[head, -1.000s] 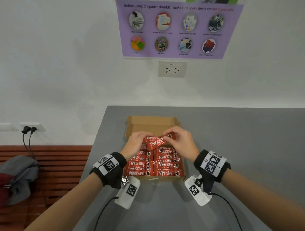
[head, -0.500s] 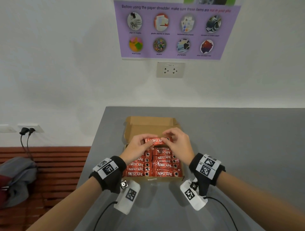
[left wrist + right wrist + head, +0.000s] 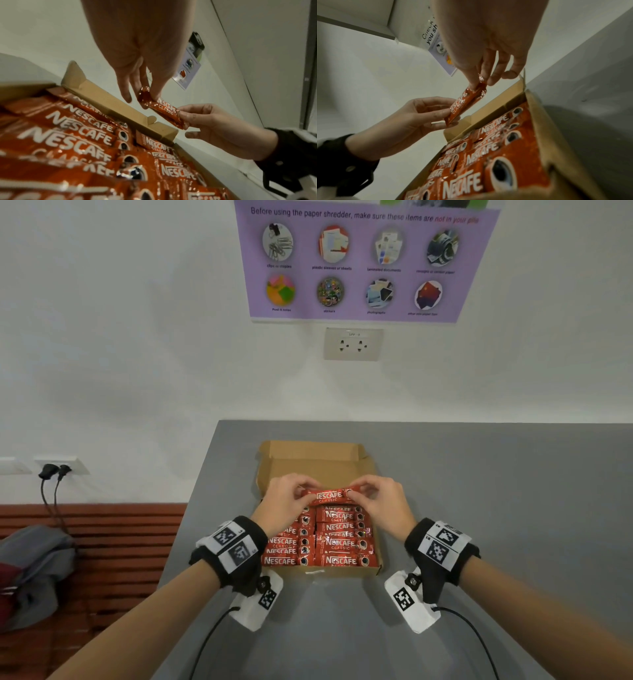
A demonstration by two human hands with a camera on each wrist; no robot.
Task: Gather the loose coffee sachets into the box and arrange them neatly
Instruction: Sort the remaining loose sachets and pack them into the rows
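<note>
The left grip pinches the left end of a single red Nescafé Classic sachet between thumb and fingertips, and the right grip pinches its right end the same way. In the left wrist view the sachet spans between the two hands, clear of the packets beneath it; the right wrist view shows the same sachet, with the left hand's fingers curled round its lower end. The sachet is held level and crosswise above the far part of the cardboard box, just in front of the box's upright back flap.

Below it, the box holds two side-by-side columns of matching sachets, stacked overlapping with the printed names facing up and running from the near wall back under the hands. The box stands on the grey table, near its left edge. Both wrists wear black bands with square printed markers. On the wall behind hang a double socket and a purple poster about the paper shredder. To the left, a wooden bench carries a grey bundle of cloth.
</note>
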